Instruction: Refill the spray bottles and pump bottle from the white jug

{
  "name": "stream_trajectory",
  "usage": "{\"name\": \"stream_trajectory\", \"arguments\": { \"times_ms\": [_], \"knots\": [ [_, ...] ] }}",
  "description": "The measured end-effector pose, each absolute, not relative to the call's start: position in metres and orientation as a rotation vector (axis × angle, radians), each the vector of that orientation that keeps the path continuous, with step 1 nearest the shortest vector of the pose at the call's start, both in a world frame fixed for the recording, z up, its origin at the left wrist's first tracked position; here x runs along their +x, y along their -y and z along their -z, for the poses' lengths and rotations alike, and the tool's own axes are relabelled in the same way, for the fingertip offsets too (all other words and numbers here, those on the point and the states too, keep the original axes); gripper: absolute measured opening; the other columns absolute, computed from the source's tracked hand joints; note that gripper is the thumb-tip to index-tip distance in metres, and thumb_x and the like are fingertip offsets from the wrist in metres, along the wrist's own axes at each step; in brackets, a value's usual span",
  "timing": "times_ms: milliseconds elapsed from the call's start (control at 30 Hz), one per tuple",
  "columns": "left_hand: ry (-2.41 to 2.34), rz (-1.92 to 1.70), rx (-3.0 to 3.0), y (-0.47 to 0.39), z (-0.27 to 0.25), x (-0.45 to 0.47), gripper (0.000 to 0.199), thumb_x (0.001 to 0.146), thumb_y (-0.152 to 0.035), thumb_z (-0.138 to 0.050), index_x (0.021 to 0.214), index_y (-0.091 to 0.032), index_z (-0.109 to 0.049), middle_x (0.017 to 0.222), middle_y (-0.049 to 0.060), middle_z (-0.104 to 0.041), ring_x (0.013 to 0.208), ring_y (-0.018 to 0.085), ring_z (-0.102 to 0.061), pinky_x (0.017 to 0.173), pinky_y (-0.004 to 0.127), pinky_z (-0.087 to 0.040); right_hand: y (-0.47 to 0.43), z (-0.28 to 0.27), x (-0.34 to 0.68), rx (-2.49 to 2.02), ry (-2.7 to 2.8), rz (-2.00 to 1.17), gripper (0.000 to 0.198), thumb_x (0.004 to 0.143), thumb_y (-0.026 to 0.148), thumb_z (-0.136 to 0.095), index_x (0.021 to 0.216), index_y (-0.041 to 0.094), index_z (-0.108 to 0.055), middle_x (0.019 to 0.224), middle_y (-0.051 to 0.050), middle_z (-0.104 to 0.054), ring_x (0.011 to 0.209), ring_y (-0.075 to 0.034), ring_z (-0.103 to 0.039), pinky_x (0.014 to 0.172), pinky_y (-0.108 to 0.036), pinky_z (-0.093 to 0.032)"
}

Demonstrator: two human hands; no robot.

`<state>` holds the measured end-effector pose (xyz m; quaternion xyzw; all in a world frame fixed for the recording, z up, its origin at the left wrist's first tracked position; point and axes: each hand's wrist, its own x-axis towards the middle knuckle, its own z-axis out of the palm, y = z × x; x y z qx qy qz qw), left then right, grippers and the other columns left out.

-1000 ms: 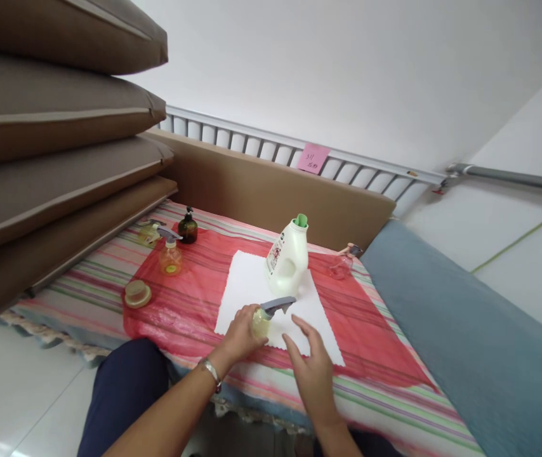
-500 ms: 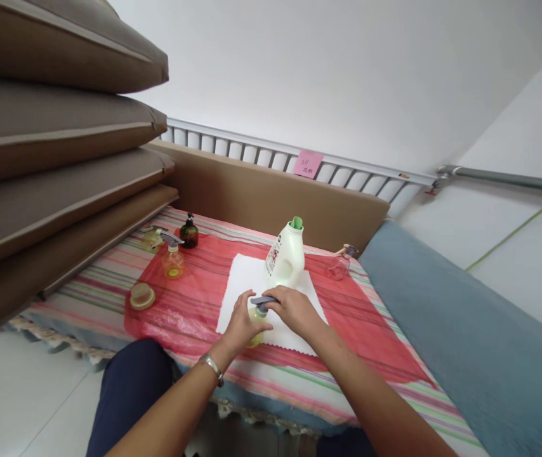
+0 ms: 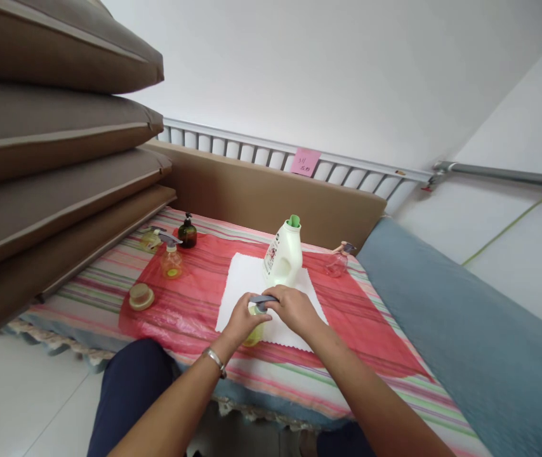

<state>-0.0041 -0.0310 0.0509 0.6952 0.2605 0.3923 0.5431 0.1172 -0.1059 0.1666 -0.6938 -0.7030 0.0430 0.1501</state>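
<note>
A small yellow spray bottle (image 3: 254, 336) with a grey trigger head stands at the near edge of a white cloth (image 3: 235, 285). My left hand (image 3: 242, 320) is closed around its upper part, thumb toward me. At the grey head, my right hand (image 3: 292, 309) grips with bent fingers. Just beyond my hands rises a pale green detergent jug (image 3: 290, 251) with its cap off and a green spout in its mouth. My fingers hide part of the bottle's neck.
On the left are an orange spray bottle (image 3: 171, 261), a dark pump bottle (image 3: 188, 233), a yellow spray bottle (image 3: 150, 240) lying down and a round lidded tub (image 3: 141, 296). A pink spray bottle (image 3: 336, 263) stands right. Stacked brown cushions (image 3: 66, 168) rise at the left edge.
The grey trigger head has turned slightly between my hands, and my left fingers have come closer to it. The whole view has shifted a little; the other bottles stay put.
</note>
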Motion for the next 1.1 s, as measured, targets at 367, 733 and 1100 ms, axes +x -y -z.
{"name": "stream_trajectory", "arguments": {
  "times_ms": [367, 733, 1100],
  "knots": [
    [-0.531, -0.854, 1.619, 0.022, -0.055, -0.011, 0.034, 0.064, -0.028, -0.071, 0.096, -0.017, -0.063, 0.093, 0.003, -0.065, 0.093, 0.021, -0.057, 0.088, 0.036, -0.041, 0.105, -0.166, 0.115, -2.029, 2.026, -0.126, 0.02, 0.079, 0.023, -0.051, 0.09, 0.029, -0.067, 0.09, 0.001, -0.068, 0.083, -0.018, -0.06, 0.066, -0.025, -0.037],
    [-0.49, -0.827, 1.609, 0.019, -0.052, -0.01, 0.037, 0.062, -0.024, -0.073, 0.097, -0.017, -0.064, 0.096, 0.003, -0.066, 0.093, 0.021, -0.058, 0.088, 0.034, -0.042, 0.103, -0.171, 0.109, -2.097, 2.056, -0.156, 0.02, 0.079, 0.026, -0.051, 0.093, 0.028, -0.065, 0.093, 0.001, -0.067, 0.086, -0.016, -0.059, 0.066, -0.024, -0.035],
    [-0.539, -0.903, 1.67, 0.018, -0.047, -0.008, 0.029, 0.062, -0.023, -0.073, 0.09, -0.019, -0.067, 0.095, 0.002, -0.066, 0.096, 0.021, -0.057, 0.091, 0.034, -0.039, 0.101, -0.171, 0.106, -2.175, 2.005, -0.185, 0.021, 0.079, 0.028, -0.05, 0.094, 0.028, -0.065, 0.095, 0.001, -0.068, 0.088, -0.017, -0.059, 0.067, -0.024, -0.035]
  ]
}}
